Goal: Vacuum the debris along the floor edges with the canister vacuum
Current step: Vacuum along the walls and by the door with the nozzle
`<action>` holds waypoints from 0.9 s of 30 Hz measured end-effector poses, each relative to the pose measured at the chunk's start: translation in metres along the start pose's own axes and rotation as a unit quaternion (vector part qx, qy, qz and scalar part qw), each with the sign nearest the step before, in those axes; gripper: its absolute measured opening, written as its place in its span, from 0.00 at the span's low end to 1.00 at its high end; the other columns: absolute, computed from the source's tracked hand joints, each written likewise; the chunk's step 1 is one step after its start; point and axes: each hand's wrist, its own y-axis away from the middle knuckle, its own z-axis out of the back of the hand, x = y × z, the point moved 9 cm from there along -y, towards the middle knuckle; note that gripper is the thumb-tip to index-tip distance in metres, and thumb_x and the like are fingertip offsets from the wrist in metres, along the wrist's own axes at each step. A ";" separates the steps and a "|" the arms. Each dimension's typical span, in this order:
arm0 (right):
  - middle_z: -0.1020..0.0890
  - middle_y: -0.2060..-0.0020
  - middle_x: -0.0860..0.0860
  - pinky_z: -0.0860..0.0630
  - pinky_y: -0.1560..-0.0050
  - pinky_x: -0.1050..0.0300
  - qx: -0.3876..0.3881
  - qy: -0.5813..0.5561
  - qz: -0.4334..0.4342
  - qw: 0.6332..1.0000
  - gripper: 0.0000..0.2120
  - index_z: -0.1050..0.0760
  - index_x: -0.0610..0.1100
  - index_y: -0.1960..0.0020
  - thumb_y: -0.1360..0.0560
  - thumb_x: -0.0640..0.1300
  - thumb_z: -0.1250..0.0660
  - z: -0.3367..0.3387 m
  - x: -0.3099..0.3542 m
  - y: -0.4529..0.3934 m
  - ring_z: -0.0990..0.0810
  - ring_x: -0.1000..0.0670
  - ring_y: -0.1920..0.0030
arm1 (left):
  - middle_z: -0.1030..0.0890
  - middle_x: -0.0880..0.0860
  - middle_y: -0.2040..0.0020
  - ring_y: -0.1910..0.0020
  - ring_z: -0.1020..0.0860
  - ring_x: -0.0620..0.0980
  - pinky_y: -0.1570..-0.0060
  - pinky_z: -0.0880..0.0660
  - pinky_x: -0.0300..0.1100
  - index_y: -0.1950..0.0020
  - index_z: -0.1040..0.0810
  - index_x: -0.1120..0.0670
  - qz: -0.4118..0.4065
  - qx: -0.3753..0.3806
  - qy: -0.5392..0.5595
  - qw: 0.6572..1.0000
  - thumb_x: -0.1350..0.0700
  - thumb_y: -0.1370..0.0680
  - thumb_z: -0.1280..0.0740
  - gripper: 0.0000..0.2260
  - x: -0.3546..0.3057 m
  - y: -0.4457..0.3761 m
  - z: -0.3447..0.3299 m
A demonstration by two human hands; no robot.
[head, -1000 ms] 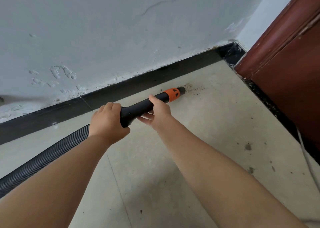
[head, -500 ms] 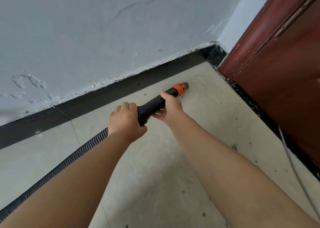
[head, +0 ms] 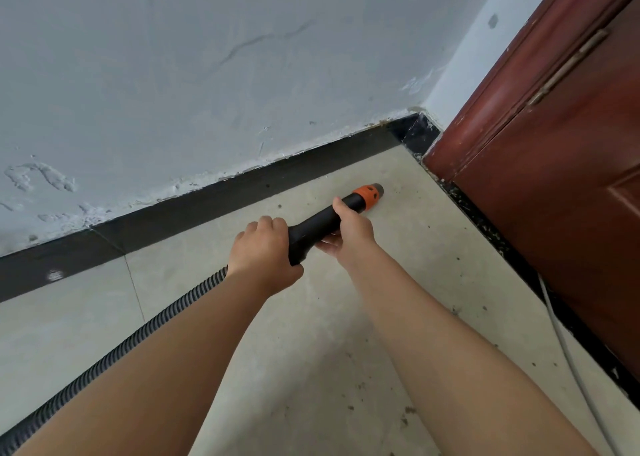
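Note:
I hold a black vacuum wand (head: 317, 223) with an orange collar (head: 366, 194) at its tip, which points toward the room corner just above the beige floor (head: 398, 248). My left hand (head: 265, 253) grips the rear of the wand where the ribbed black hose (head: 114, 355) joins it. My right hand (head: 351, 229) grips the wand further forward, just behind the collar. Dark specks of debris (head: 485, 230) lie along the floor edge under the red door. More crumbs (head: 408, 410) are scattered on the floor near my right forearm.
A black skirting board (head: 214, 196) runs along the base of the pale cracked wall (head: 207, 75). A dark red wooden door (head: 571, 178) stands on the right. A white cable (head: 571, 369) lies along the door's foot.
The wand and both hands have moved right along the wall toward the corner and the door. The patch of debris by the skirting seen earlier is no longer there.

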 end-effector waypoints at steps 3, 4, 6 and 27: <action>0.24 0.42 0.39 0.22 0.56 0.46 -0.011 -0.008 0.009 1.000 0.23 0.34 0.39 0.33 0.24 0.48 0.34 0.010 0.010 -0.006 0.22 0.38 0.44 | 0.29 0.54 0.45 0.46 0.29 0.53 0.50 0.32 0.42 0.41 0.32 0.57 -0.001 0.009 0.010 1.000 0.48 0.27 0.34 0.20 -0.014 -0.006 -0.004; 0.24 0.42 0.39 0.22 0.55 0.45 -0.016 -0.012 0.012 1.000 0.23 0.34 0.39 0.34 0.24 0.48 0.34 0.014 0.013 -0.009 0.22 0.38 0.44 | 0.29 0.54 0.44 0.46 0.29 0.53 0.49 0.32 0.42 0.41 0.32 0.57 -0.002 0.011 0.014 1.000 0.48 0.27 0.34 0.20 -0.020 -0.009 -0.006; 0.24 0.42 0.39 0.22 0.55 0.45 -0.029 -0.015 0.017 0.999 0.23 0.34 0.39 0.33 0.24 0.48 0.34 0.024 0.021 -0.013 0.22 0.38 0.45 | 0.29 0.54 0.44 0.45 0.29 0.53 0.48 0.32 0.42 0.40 0.33 0.57 -0.008 0.012 0.023 1.000 0.48 0.27 0.34 0.21 -0.034 -0.014 -0.009; 0.24 0.43 0.41 0.20 0.52 0.47 -0.039 -0.012 -0.007 0.999 0.24 0.34 0.40 0.34 0.25 0.49 0.33 0.037 0.002 0.011 0.22 0.40 0.44 | 0.33 0.50 0.56 0.57 0.32 0.50 0.61 0.35 0.40 0.54 0.36 0.54 -0.004 0.013 0.059 0.998 0.49 0.30 0.32 0.15 -0.027 0.007 -0.013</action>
